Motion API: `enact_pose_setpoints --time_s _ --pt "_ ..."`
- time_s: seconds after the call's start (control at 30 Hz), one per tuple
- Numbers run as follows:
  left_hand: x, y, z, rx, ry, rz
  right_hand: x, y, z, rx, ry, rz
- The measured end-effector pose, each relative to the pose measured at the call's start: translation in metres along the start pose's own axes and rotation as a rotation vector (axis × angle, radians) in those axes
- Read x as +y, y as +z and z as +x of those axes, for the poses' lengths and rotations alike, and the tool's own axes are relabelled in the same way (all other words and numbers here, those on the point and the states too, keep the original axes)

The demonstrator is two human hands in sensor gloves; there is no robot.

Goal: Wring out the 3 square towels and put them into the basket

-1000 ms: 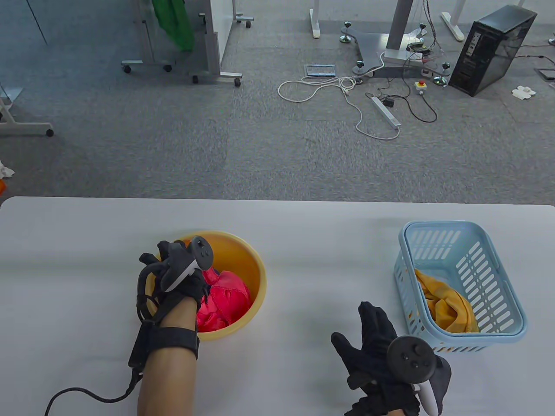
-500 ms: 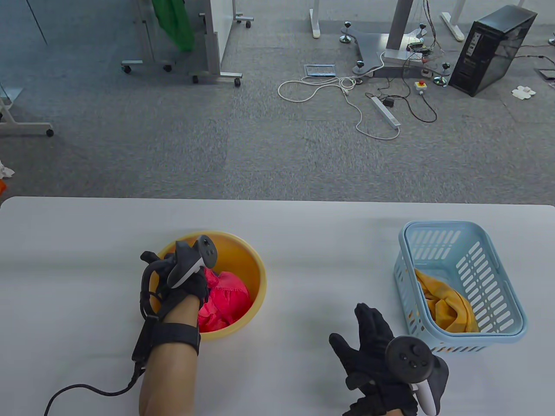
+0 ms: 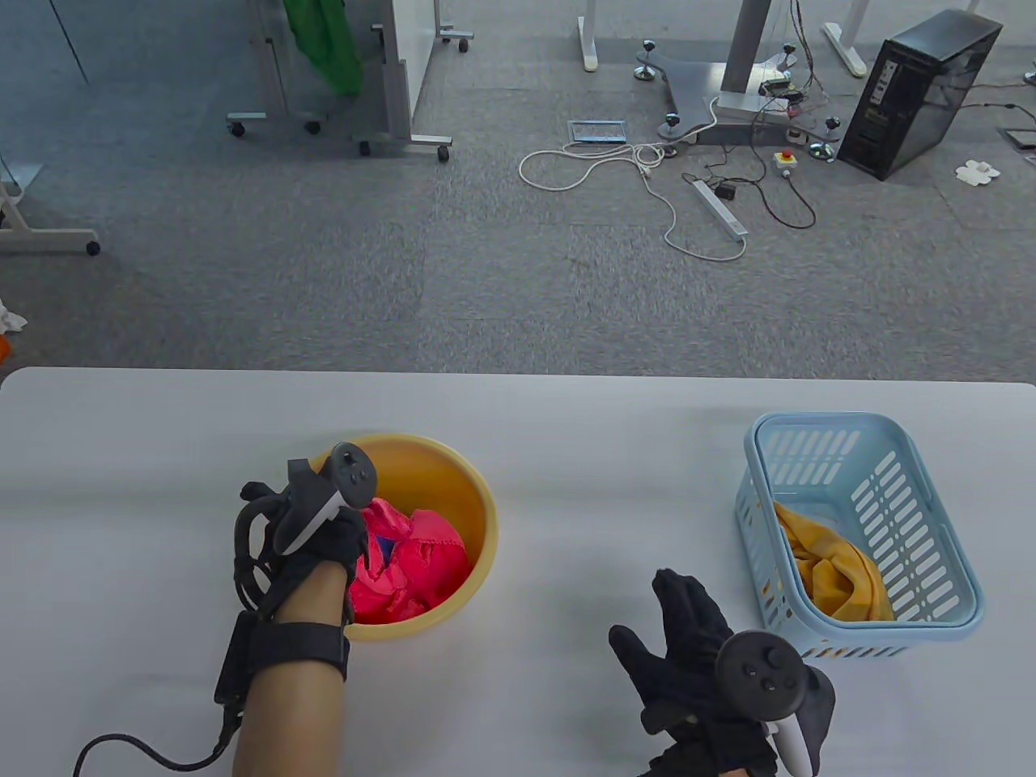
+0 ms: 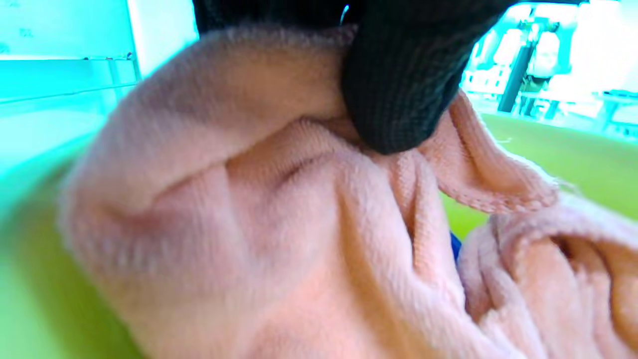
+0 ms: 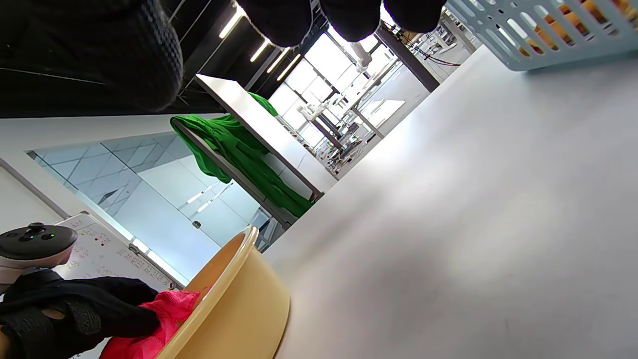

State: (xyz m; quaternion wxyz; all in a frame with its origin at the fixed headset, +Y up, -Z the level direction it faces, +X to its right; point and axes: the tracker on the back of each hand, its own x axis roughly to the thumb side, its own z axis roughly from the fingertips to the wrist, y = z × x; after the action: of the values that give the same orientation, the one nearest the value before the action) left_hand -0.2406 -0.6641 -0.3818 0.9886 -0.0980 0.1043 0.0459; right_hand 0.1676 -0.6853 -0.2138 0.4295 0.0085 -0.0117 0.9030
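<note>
The gloved left hand (image 3: 324,538) is pinching a fold of the crumpled pink terry towel (image 3: 409,562) inside the round yellow plastic bowl (image 3: 477,502), so it should be lifting straight up while the spread-fingered right hand (image 3: 696,647) is coming in below the grip to twist, the slotted light-blue plastic basket (image 3: 943,518) waiting well off to the right.

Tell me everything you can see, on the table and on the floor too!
White table: one, foreground.
Round yellow plastic bowl: one, table's left.
Pink terry towel: one, in the bowl.
Blue cloth: a glimpse, under the pink towel.
Light blue slotted plastic basket: one, table's right.
Orange towel: one, in the basket.
Black computer tower: one, floor, far right.
White cable: one, coiled on the floor.
Green cloth: one, hanging, far left.
Left hand: black glove, fingers pinching the pink towel.
Right hand: black glove, holding nothing, near the basket.
</note>
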Motion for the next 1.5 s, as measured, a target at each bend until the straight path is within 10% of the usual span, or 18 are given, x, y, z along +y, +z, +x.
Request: enact_pose_setpoints --time_s 0.47,0.9,1.5 --pt "0.041 0.031 -0.026 -0.060 0.449 0.123 -0.003 0.006 0.012 -0.061 -0.052 0.017" --pt "0.089 0.059 0.010 -0.174 0.830 0.268 -0.013 0.011 0.013 -0.089 -0.114 0.005" --pt "0.147 0.090 0.064 -0.517 1.412 0.200 -0.020 0.013 0.013 -0.114 -0.151 -0.017"
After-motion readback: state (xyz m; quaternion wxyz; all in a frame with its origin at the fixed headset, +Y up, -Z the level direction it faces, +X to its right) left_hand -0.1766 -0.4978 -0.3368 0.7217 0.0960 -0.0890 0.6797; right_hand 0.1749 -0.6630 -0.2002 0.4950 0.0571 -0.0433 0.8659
